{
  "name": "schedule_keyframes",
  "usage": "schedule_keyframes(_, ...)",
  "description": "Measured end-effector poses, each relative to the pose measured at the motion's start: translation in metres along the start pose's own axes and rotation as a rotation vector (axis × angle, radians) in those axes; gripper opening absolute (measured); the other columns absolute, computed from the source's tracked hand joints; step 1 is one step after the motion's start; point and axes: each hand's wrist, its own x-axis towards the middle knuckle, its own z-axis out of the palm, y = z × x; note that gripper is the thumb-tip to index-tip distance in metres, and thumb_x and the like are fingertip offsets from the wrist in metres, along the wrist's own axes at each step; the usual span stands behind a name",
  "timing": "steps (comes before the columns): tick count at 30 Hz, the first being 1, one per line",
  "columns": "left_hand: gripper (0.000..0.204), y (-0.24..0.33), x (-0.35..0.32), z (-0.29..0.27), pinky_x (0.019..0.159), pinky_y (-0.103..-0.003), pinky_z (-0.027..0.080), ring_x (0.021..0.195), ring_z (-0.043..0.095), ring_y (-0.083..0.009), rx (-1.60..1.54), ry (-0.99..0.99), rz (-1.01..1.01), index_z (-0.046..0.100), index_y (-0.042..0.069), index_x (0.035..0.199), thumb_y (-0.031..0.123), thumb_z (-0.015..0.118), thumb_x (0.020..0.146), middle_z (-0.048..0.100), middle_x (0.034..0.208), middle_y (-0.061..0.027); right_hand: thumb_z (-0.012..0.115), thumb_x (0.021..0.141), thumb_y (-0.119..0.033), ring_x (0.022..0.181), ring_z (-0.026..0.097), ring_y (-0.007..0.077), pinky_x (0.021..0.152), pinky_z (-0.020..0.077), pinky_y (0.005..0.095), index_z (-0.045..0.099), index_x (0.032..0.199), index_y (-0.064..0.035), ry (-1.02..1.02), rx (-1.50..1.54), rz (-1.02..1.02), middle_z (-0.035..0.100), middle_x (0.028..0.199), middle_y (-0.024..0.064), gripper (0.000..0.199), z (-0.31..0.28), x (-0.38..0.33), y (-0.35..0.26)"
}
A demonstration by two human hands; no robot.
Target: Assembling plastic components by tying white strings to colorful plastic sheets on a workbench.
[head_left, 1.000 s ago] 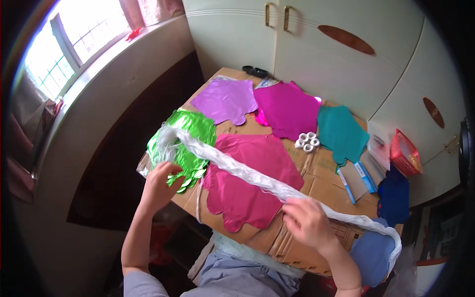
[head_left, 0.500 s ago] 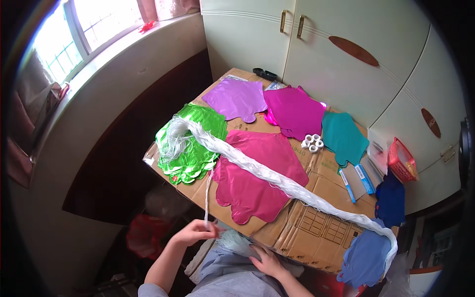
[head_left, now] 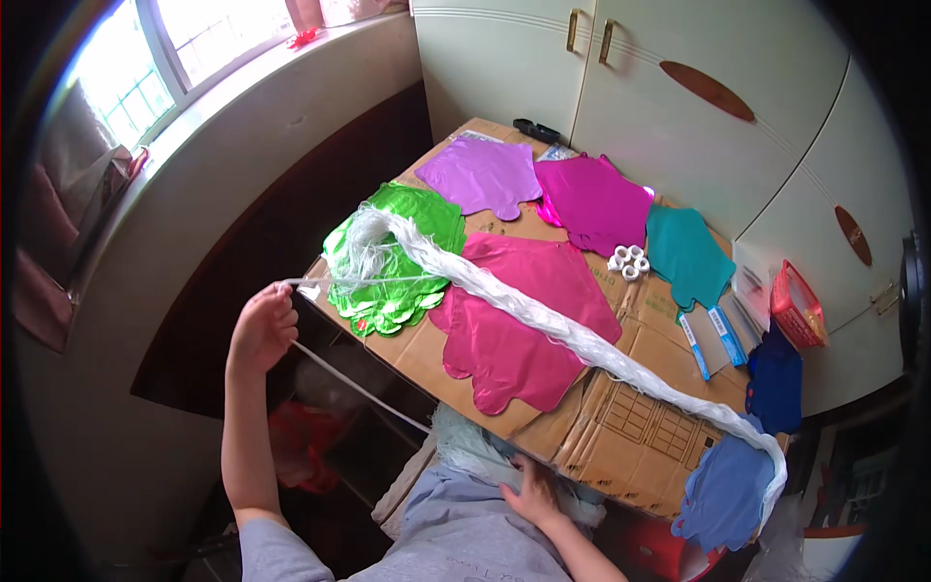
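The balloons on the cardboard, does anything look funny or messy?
Mostly neat. The odd bit: the blue balloon hangs off the cardboard edge, and the white string bundle sprawls across the green balloon and pink balloon, frayed at one end.

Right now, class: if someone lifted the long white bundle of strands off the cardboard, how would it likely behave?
The white strand bundle would probably sag limply, since it curves loosely across the cardboard and droops over its far corner. It looks light: the left hand holds one thin strand taut with just the fingers. Loose frayed fibres suggest it could tangle or shed.
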Motion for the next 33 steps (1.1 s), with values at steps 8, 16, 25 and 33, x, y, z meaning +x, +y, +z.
schedule_keyframes(8,0.010,0.065,0.021,0.051,0.036,-0.015,0.023,0.045,0.032,0.0001,0.834,0.032,-0.049,0.056,0.003,0.096,0.007,0.053,0.087,0.043,0.061,0.0057,0.070,0.071,-0.028,0.116,0.042,0.0362,0.097,0.0343,0.0420,0.035,0.130,-0.0020,-0.038,-0.107,-0.227,0.043,0.127,0.0209,0.074,-0.012,0.029,-0.036)
schedule_keyframes(16,0.028,0.093,0.019,0.098,0.038,-0.014,0.021,0.045,0.032,0.0009,1.046,-0.083,0.032,0.054,0.005,0.109,0.003,0.053,0.081,0.045,0.062,0.0037,0.060,0.081,-0.026,0.086,0.060,0.0342,0.076,0.0469,0.0426,0.055,0.107,-0.0099,-0.398,0.112,-0.266,0.062,0.090,0.0182,0.031,0.005,0.062,-0.091)
schedule_keyframes(25,0.018,0.094,0.071,0.063,0.033,-0.014,0.018,0.042,0.028,0.0023,1.007,-0.005,0.067,0.055,0.006,0.104,0.006,0.051,0.086,0.041,0.062,0.0066,0.057,0.086,-0.016,0.065,0.062,0.0202,0.058,0.0483,0.0295,0.063,0.087,-0.0059,-0.374,0.310,0.011,0.064,0.075,0.0070,0.012,-0.210,-0.065,-0.086)
schedule_keyframes(33,0.018,0.095,0.111,0.037,0.033,-0.013,0.018,0.043,0.029,0.0042,0.869,0.052,0.116,0.055,0.007,0.105,0.005,0.051,0.087,0.043,0.066,0.0086,0.056,0.085,-0.006,0.061,0.052,0.0055,0.058,0.0415,0.0202,0.063,0.078,-0.0011,0.193,0.515,0.601,0.061,0.069,0.0015,0.011,-0.285,-0.225,-0.006)
